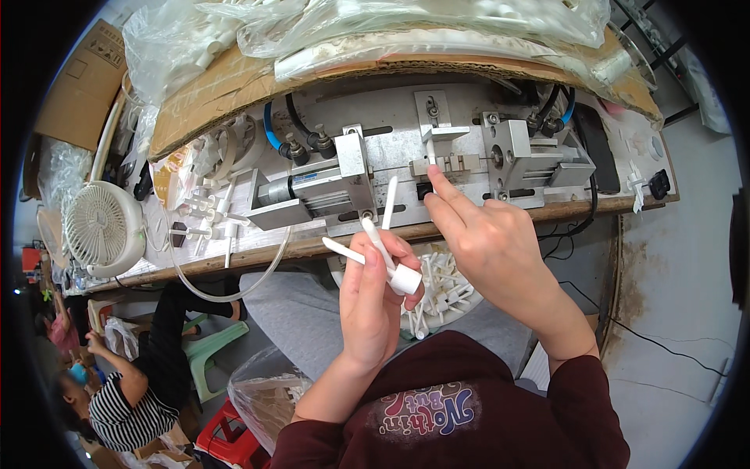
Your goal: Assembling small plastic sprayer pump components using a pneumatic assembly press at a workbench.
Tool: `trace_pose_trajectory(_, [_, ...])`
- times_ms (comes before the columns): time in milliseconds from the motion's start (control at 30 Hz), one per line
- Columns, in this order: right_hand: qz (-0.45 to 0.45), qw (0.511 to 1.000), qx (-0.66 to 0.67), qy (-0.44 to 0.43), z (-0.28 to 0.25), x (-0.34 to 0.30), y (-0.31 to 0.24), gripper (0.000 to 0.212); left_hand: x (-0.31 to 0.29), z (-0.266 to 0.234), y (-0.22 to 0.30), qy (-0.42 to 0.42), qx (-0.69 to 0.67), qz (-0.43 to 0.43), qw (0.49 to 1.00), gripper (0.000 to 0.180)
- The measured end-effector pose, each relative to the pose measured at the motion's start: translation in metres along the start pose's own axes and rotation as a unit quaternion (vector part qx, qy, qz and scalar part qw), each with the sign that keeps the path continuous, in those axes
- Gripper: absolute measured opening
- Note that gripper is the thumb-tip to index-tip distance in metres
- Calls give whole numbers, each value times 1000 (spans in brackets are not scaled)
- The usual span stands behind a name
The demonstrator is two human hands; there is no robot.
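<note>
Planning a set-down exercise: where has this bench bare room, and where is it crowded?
Bare: the metal plate between left block and fixture, beyond the held tubes. Crowded: the bench between fan and left cylinder, strewn with white parts; the cardboard, piled with bags.

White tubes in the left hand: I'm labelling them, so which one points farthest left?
The tube whose tip sits lowest, slanting left from the left hand; the other two tubes point more upward.
</note>
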State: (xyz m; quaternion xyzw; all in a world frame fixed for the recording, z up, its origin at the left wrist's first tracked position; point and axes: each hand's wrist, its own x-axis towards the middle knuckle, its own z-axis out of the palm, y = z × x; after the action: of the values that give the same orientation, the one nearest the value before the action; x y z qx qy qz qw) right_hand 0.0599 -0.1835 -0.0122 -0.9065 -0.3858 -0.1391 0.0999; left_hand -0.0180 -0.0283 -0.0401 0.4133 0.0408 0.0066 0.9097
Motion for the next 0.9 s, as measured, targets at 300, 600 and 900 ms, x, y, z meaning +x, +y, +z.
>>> trace_pose_trajectory(300, [-15, 998, 54, 38, -3, 0, 9, 30, 0, 3, 2, 30, 58, 12, 998, 29])
trace_pose_trajectory(600, [-57, 930, 348, 101, -8, -26, -15, 38, -3, 10, -5, -21, 168, -16, 985, 50])
trace_pose_trajectory(900, [85, 914, 363, 159, -12, -33, -7, 33, -2, 2, -3, -42, 105, -53, 992, 49])
